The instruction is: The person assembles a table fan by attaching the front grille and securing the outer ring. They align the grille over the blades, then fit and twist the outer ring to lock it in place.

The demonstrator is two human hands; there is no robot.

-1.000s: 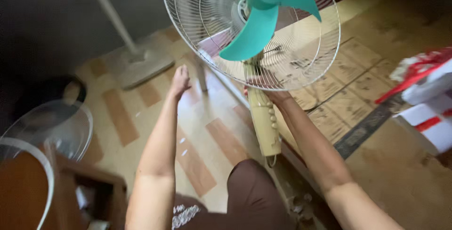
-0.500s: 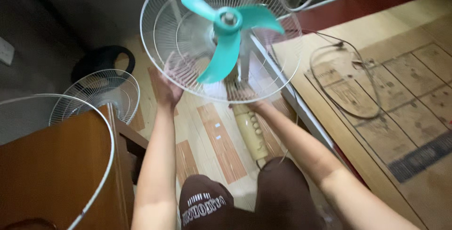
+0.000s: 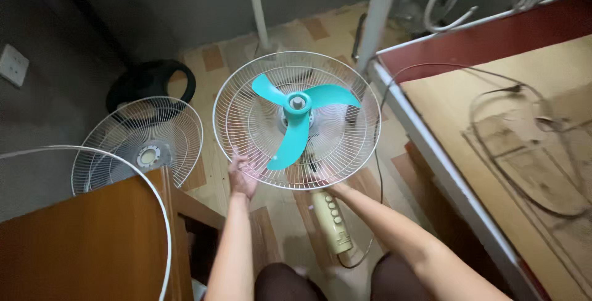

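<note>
You had the fan head up in front of you, over the tiled floor between the wooden cabinet and the bed edge. Your left hand gripped the lower left rim of the rear wire guard, fingers curled through the wires. Your right hand sat behind the guard's bottom edge where the cream control neck joins; it looked wrapped around the neck, but the wires hid the fingers, so can't tell the grip for sure. Teal blade was on the hub, fully exposed: no front guard on it. Judging by that, blade and rear guard were mounted, front cover left to go. A loose white wire guard leaned at the cabinet's far edge, near a black round base. A thin white ring lay over the cabinet's near corner. A cord trailed down from the fan.
</note>
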